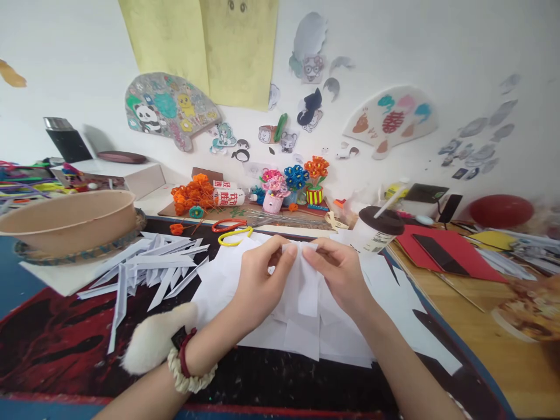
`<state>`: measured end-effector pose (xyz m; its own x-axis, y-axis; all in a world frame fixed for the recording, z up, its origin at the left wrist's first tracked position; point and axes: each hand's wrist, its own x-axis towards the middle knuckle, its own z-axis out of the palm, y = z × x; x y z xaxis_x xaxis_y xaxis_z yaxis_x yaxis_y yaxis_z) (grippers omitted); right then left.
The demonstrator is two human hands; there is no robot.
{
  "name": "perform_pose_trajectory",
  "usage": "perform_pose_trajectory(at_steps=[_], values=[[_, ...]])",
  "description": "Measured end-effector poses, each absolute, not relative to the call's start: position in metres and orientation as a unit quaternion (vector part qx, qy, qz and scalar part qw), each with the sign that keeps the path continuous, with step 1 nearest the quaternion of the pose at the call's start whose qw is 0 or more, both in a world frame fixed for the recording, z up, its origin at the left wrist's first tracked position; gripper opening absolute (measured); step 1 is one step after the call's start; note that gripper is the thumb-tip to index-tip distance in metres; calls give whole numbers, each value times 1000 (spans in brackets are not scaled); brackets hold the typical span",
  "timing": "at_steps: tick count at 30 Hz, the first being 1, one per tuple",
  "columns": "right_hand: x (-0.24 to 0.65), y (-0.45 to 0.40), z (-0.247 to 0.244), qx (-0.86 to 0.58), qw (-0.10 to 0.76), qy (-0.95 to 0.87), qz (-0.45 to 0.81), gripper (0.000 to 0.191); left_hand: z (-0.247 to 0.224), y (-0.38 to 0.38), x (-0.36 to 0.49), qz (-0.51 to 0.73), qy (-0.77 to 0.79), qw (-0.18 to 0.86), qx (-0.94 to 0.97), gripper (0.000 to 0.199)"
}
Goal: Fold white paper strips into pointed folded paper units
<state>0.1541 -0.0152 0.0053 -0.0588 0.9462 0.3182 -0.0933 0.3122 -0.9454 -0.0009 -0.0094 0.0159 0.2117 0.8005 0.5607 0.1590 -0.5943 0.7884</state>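
Note:
Between my two hands a strip of white paper [307, 291] hangs, pinched along its top edge. My left hand [265, 271] grips it with thumb and forefinger, and my right hand [339, 265] does the same just beside it. Beneath both hands spreads a layer of loose white paper sheets [258, 335]. To the left lies a heap of narrow folded paper strips [161, 262]. A fuzzy cream-coloured object [153, 338] rests near my left wrist. Yellow-handled scissors [235, 235] lie just beyond the sheets.
A beige round bowl [74, 216] stands at the left. At the right is a lidded drink cup [378, 230] with a straw, close to a red folder [450, 251]. Orange craft flowers [195, 195] and small flower pots [273, 203] line the back by the wall.

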Motion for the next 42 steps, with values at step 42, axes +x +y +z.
perform_pose_trajectory(at_steps=[42], values=[[152,-14,2,-434,519,-606,419,41,11,-6,-2,469,378,372,706,30]])
